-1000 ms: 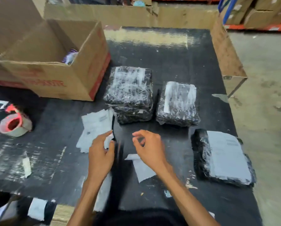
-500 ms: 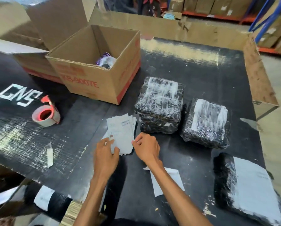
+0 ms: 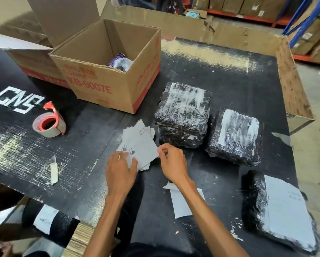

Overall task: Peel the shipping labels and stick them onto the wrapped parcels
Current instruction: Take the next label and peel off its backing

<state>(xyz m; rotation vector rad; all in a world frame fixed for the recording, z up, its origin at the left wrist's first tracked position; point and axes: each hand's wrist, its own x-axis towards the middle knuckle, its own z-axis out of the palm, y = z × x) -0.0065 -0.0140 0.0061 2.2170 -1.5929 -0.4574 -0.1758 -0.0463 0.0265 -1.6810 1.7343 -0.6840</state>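
Three parcels (image 3: 183,115) wrapped in black film on the tabletop (image 3: 229,75): a two-high stack at 12 o'clock from the hands, one (image 3: 235,138) at 2 o'clock, one (image 3: 281,208) at 4 o'clock with a label already on top. Labels (image 3: 139,145), a fanned stack, lie at centre just beside the parcel stack. Left hand (image 3: 120,171) lies flat on the labels' near edge, fingers spread, grip not closed. Right hand (image 3: 172,160) pinches the top label's right corner between thumb and forefinger. A backing sheet (image 3: 181,203) lies under the right forearm. Tape roll (image 3: 49,124) at 10 o'clock; open box (image 3: 107,75) at 11 o'clock.
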